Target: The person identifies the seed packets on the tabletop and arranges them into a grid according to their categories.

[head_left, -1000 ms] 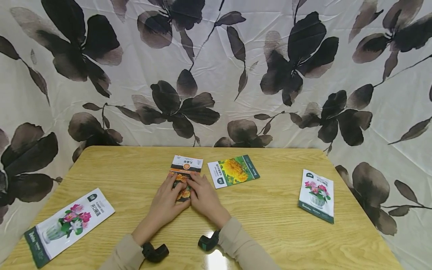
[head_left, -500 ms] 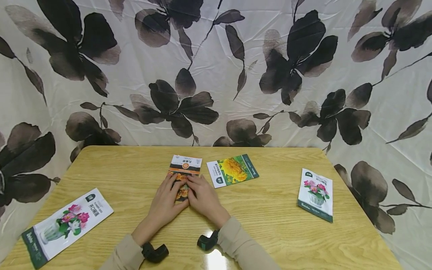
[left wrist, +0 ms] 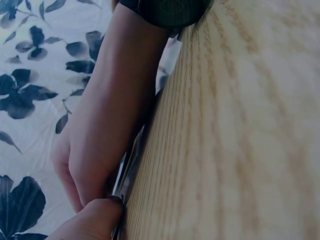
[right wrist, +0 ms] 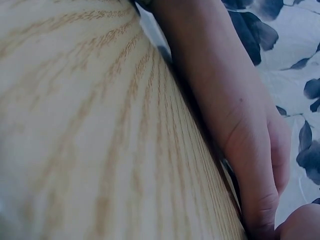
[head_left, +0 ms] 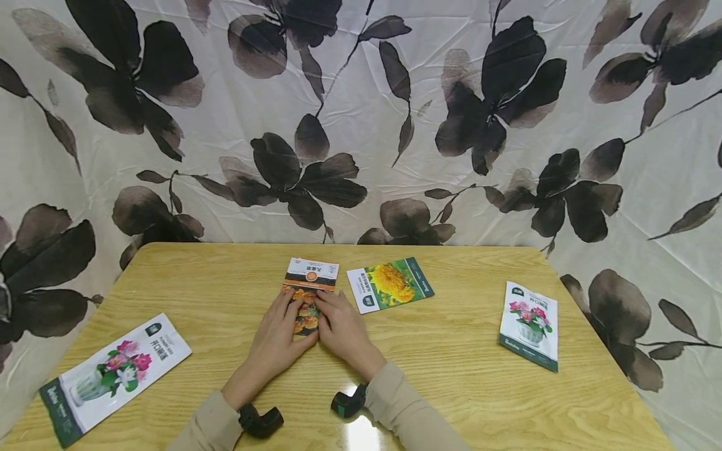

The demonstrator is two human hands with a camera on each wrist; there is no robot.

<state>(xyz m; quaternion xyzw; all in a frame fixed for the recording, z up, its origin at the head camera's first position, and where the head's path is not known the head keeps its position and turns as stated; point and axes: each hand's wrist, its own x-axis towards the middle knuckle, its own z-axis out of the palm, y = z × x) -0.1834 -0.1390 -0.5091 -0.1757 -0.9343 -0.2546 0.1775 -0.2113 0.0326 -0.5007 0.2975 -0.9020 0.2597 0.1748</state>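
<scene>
In the head view, a black-and-orange flower seed packet [head_left: 307, 311] with a white top lies flat on the wooden table. My left hand [head_left: 276, 329] rests along its left side, fingers stretched forward over the edge. From the other side my right hand [head_left: 344, 326] lies with its fingertips on the packet's right edge. The thumbs come close together by the near end, whose corners the hands cover. Both wrist views look low across the tabletop [left wrist: 200, 150]; a hand [right wrist: 255, 160] shows at the surface there, with only a thin edge of the packet visible.
A yellow-flower seed packet [head_left: 390, 285] lies just right of the hands. One white packet with pink flowers [head_left: 115, 379] lies at the left, another white packet [head_left: 528, 326] at the right. A floral cloth [head_left: 361, 125] hangs behind the table's far edge.
A finger of the left hand that lay bent across the packet's picture has drawn back left, so more of the orange flowers shows. The packets stay in place.
</scene>
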